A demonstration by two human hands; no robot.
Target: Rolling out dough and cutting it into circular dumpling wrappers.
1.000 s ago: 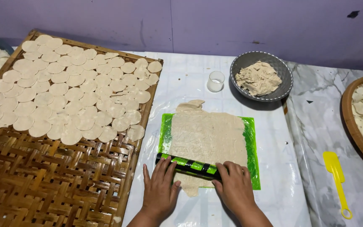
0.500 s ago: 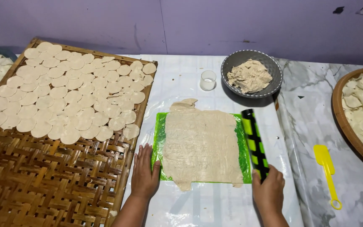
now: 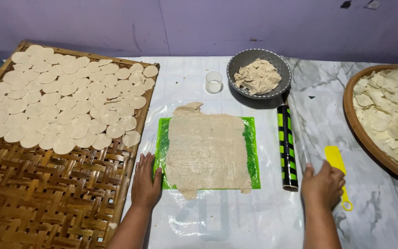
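Looking down, head view: your left hand [image 3: 145, 180] lies flat, fingers together and stretched forward, fingertips touching the near left corner of the green mat [image 3: 252, 152]
Right hand: your right hand [image 3: 323, 184] is loosely curled over the near end of the yellow spatula [image 3: 336, 167]; you cannot tell whether the fingers actually grip it
Dough sheet: the dough sheet [image 3: 207, 150] sits just right of your left fingertips, well left of your right hand, covering most of the mat
Handling: judge it soft, thin, limp and easy to tear; take hold at the mat's edge or slide under a corner, not mid-sheet
Look: pale beige, matte, roughly rectangular, ragged edges, a flap spilling past the far edge
Rolling pin: the rolling pin [image 3: 287, 146], black and green striped, lies just left of your right thumb
Beyond fingers: bowl of dough scraps [image 3: 258, 74], small clear cup [image 3: 213, 82], woven tray [image 3: 47, 193] of cut rounds left of your left hand
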